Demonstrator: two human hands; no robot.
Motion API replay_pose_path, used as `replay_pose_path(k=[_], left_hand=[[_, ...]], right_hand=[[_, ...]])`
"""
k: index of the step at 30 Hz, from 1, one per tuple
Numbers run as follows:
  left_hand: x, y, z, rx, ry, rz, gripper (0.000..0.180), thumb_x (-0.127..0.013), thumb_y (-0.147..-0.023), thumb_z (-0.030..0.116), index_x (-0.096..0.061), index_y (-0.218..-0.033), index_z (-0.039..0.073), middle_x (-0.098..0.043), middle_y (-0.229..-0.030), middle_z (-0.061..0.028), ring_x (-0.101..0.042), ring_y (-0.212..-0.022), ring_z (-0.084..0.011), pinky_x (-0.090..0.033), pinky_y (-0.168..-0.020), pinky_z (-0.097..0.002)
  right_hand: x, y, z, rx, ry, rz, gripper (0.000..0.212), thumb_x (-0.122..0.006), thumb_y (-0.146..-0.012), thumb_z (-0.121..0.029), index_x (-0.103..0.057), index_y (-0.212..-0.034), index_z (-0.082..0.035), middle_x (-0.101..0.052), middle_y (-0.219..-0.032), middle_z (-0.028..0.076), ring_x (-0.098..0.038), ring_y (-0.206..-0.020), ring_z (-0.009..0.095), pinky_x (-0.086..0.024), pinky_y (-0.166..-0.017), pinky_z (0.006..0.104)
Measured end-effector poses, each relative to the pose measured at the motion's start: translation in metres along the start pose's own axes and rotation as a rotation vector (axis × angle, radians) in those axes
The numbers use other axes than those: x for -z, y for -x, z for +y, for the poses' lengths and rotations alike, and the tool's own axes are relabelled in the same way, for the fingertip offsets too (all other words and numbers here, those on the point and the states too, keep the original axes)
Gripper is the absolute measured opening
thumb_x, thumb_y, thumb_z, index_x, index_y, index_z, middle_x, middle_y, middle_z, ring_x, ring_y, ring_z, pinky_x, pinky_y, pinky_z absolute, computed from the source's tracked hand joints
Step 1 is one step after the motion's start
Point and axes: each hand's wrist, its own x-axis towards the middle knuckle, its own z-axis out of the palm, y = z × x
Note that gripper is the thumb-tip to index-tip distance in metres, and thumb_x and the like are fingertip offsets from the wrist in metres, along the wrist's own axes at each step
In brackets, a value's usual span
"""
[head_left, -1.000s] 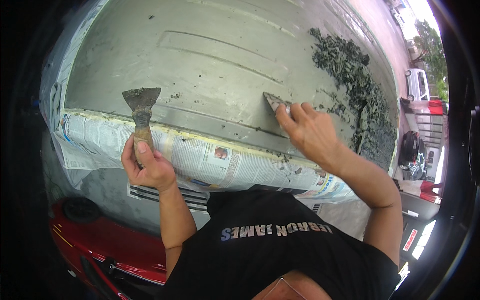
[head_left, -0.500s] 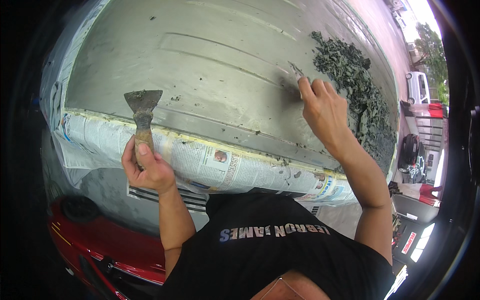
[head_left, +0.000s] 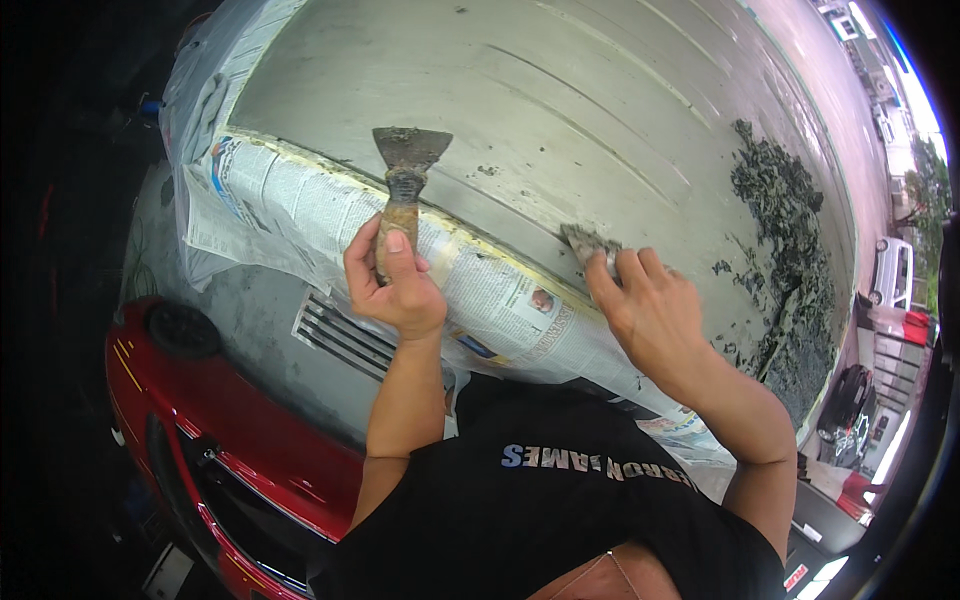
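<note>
Fingers [head_left: 362,255] of the left hand [head_left: 408,300] clamp the scraper [head_left: 402,195] by its handle in the head view, its crusted blade pointing away from the person, over the panel's near edge. Right-hand [head_left: 655,310] fingers pinch a smeared plate [head_left: 590,243] at the grey panel [head_left: 600,130]; whether it touches cannot be told. Dark scraps [head_left: 785,240] heap at the panel's right; newspaper [head_left: 300,200] runs along its near edge. Lower left, a red car [head_left: 245,430] stands.

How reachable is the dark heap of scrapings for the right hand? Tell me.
Probably yes: the dark heap lies rightward along the panel, with only scattered flecks between it and the right hand. That hand holds a flat scraper, though, so it isn't free.
</note>
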Motion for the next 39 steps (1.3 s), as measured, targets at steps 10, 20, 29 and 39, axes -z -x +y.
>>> replay_pose_path(k=[10,20,29,39], left_hand=[[0.006,0.0,-0.007,0.013,0.09,-0.011,0.032,-0.067,-0.095,0.015,-0.06,-0.116,-0.007,-0.066,-0.088,-0.011,-0.048,-0.057,-0.0079,-0.04,-0.053,-0.0224],[0.005,-0.002,-0.012,0.054,0.283,0.156,0.033,-0.064,-0.098,0.022,-0.058,-0.115,-0.005,-0.068,-0.09,-0.0156,-0.049,-0.056,-0.0096,-0.038,-0.048,-0.0206],[0.007,-0.003,-0.021,0.034,0.261,0.176,0.032,-0.062,-0.099,0.023,-0.057,-0.115,-0.004,-0.068,-0.091,-0.0161,-0.054,-0.06,-0.0109,-0.041,-0.048,-0.0203],[0.006,-0.004,-0.017,0.013,0.194,0.146,0.033,-0.064,-0.098,0.023,-0.059,-0.113,-0.006,-0.065,-0.086,-0.0118,-0.051,-0.06,-0.0098,-0.038,-0.047,-0.0206]], right_hand=[[-0.007,-0.079,-0.041,-0.019,0.12,-0.007,0.041,-0.066,-0.08,-0.005,-0.057,-0.119,0.003,-0.063,-0.094,0.013,-0.067,-0.087,0.026,-0.058,-0.057,0.0342],[0.001,-0.127,-0.077,-0.034,0.067,0.052,0.032,-0.069,-0.079,-0.007,-0.063,-0.109,0.004,-0.068,-0.086,0.015,-0.071,-0.079,0.024,-0.06,-0.057,0.0359],[0.005,-0.11,-0.009,-0.218,0.152,0.025,0.037,-0.07,-0.079,-0.006,-0.06,-0.111,0.006,-0.067,-0.095,0.016,-0.07,-0.087,0.027,-0.06,-0.059,0.0343],[-0.016,-0.156,-0.014,-0.32,0.189,-0.023,0.04,-0.067,-0.082,-0.005,-0.057,-0.121,-0.001,-0.066,-0.102,0.015,-0.068,-0.092,0.029,-0.061,-0.065,0.0376]])
